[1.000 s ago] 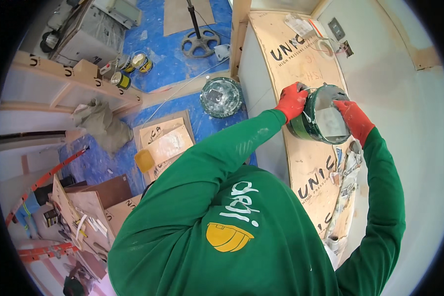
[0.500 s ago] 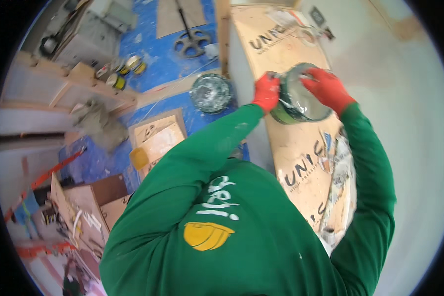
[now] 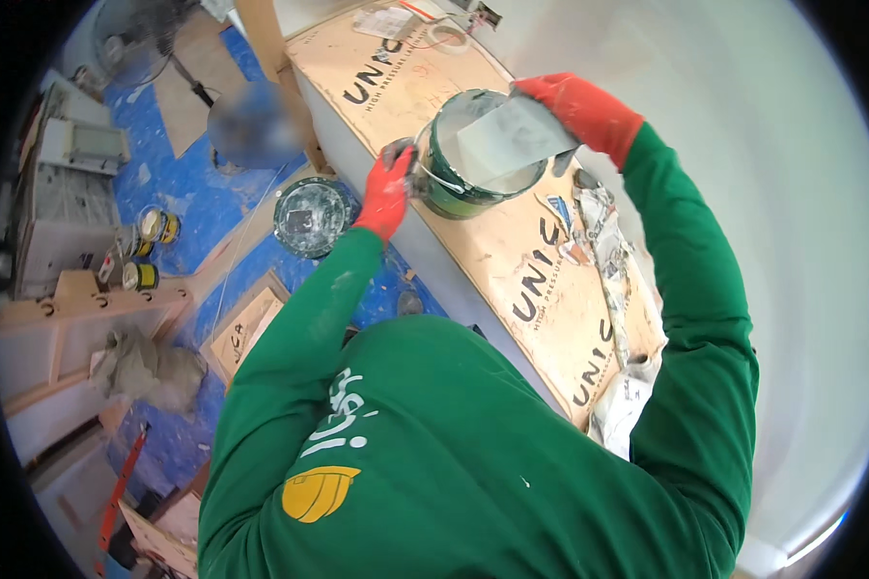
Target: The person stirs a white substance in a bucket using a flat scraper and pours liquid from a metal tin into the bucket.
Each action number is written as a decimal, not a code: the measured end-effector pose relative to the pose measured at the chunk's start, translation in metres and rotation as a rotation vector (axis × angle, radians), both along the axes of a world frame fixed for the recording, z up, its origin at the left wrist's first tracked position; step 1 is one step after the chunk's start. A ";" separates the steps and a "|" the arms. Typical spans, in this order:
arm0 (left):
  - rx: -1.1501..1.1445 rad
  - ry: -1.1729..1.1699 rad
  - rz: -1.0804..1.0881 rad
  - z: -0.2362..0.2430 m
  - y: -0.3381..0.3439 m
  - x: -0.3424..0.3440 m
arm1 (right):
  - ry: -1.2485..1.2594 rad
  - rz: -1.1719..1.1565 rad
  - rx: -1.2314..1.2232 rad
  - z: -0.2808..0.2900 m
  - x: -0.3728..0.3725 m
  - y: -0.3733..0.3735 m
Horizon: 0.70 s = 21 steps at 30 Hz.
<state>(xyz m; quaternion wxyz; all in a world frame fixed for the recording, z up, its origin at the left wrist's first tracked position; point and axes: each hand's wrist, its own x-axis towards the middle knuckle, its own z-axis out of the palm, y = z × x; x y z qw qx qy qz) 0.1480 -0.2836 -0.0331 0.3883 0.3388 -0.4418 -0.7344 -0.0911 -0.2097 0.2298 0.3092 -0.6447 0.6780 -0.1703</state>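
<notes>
A dark green bucket [image 3: 454, 205] with a wire handle stands on a long pale wooden board, its inside smeared whitish. My left hand [image 3: 389, 193], in a red glove with grey fingertips, is closed at the bucket's left side by the handle. In my right hand [image 3: 589, 111], also gloved in red, is a wide flat scraper blade [image 3: 517, 140] coated with pale grey paste. The blade is tilted over the bucket's opening and covers much of it. My right fingers are partly hidden by the blade's edge.
Crumpled paper wrapping [image 3: 608, 251] lies along the right side of the board [image 3: 512, 251], and a tape roll [image 3: 447, 39] sits at its far end. A round green lidded tub [image 3: 314, 217] stands on the blue floor sheeting. Small tins [image 3: 159, 225] and a standing fan [image 3: 135, 39] are farther left.
My right hand has come up and out of the bucket, bringing the coated scraper into sight. My left hand stays at the bucket's side. The whole view has turned, shifting the bucket leftward.
</notes>
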 end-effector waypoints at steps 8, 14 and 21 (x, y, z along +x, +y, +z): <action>-0.211 -0.320 -0.223 -0.088 -0.026 0.224 | 0.179 -0.456 0.069 0.108 0.057 0.036; 0.286 -0.636 -0.144 -0.237 -0.064 0.440 | 0.035 -0.596 0.137 0.076 0.069 0.002; 0.526 -0.868 0.198 -0.264 -0.010 0.597 | 0.279 -0.287 0.031 -0.008 0.044 -0.029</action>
